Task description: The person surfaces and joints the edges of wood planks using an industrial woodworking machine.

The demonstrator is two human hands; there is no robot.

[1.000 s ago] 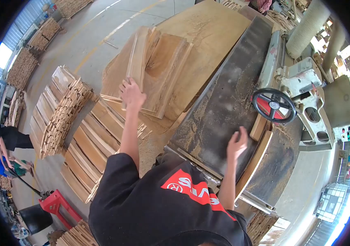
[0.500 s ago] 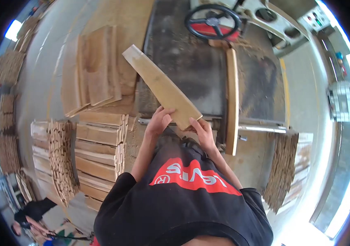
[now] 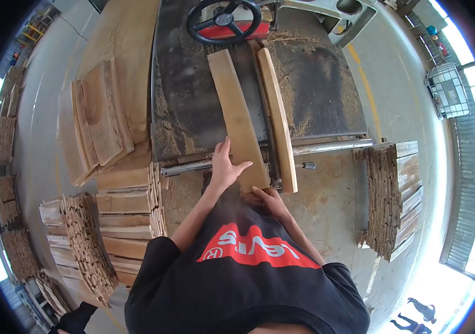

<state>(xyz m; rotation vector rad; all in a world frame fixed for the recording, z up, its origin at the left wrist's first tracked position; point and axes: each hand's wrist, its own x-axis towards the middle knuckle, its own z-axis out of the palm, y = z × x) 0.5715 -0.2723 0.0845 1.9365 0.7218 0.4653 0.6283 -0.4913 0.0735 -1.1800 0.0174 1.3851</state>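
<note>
A long wooden board [image 3: 238, 119] lies on the dark machine table [image 3: 181, 92], its near end sticking out past the table's front edge toward my body. My left hand [image 3: 225, 170] rests against the board's left side, fingers stretched forward and thumb spread across its top face. At the near end, my right hand [image 3: 271, 201] grips the board, with the thumb on top and the other fingers partly hidden beneath. Just right of the board runs a straight wooden fence [image 3: 279, 119], roughly parallel to it, with a narrow dark gap between them.
A black handwheel [image 3: 224, 20] stands at the table's far side. Loose boards [image 3: 101, 114] lie on a wooden surface to the left. Stacked boards rise at the lower left [image 3: 84, 239] and at the right [image 3: 385, 195]. Sawdust covers parts of the table. Two people [image 3: 418, 314] appear far off.
The board has swung from a diagonal to nearly parallel with the fence and sits closer to it. My left hand has loosened from a grip to spread fingers; my right hand has shifted to the near end.
</note>
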